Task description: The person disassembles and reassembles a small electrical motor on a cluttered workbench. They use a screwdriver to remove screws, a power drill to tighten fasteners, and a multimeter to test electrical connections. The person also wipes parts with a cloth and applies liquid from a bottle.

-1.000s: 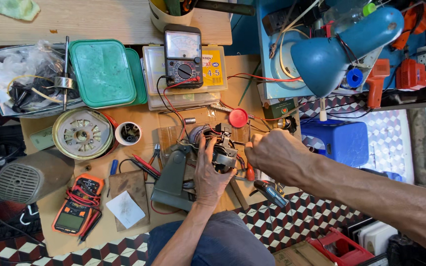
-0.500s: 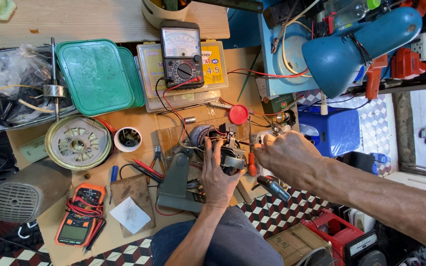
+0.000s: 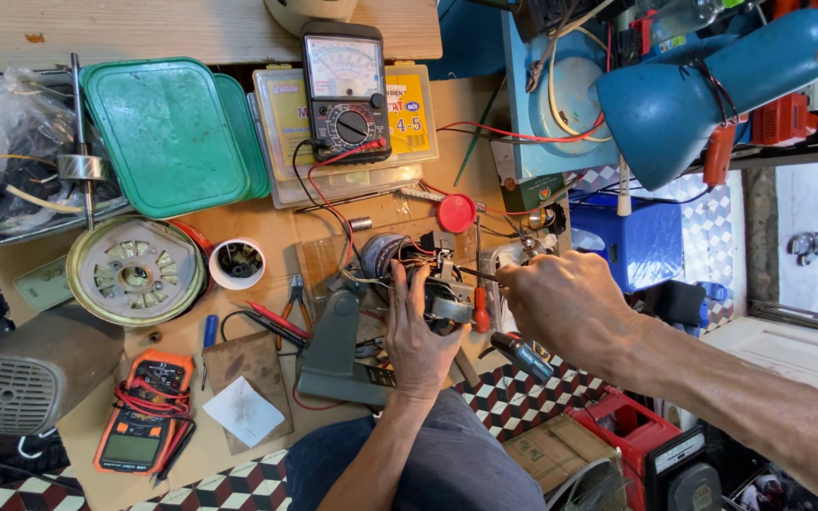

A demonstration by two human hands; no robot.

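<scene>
Head view looks straight down on a crowded desk (image 3: 239, 227), and near the middle of the frame sits a small electric motor (image 3: 423, 274) with copper-coloured windings and loose red and black leads. The left hand (image 3: 416, 333) comes up from the lower centre and its fingers (image 3: 400, 284) are wrapped over the motor from below, gripping it and holding it steady against the grey stand (image 3: 333, 350) just to its left. The right hand (image 3: 570, 303) enters from the lower right and lies just beside the motor on its right side; its fingers are curled shut around a thin dark probe or tool (image 3: 475, 274) whose long axis runs roughly level across the frame, tip pointing left into the motor's right face. So the motor lies left of the right hand's fingers and directly under the left hand's, the left being the nearer (it is already on it). A red-handled screwdriver (image 3: 481, 308) stands between the two hands. As for containers: a green lidded box (image 3: 163, 132) at upper left is shut, contents hidden; a clear flat case (image 3: 276, 142) beneath the analogue meter (image 3: 346, 90) holds small parts too fine to tell; a white cup (image 3: 237, 262) left of the motor looks to hold dark bits. An orange digital meter (image 3: 144, 412) lies at lower left, and a blue lamp (image 3: 712, 85) hangs over the upper right.
</scene>
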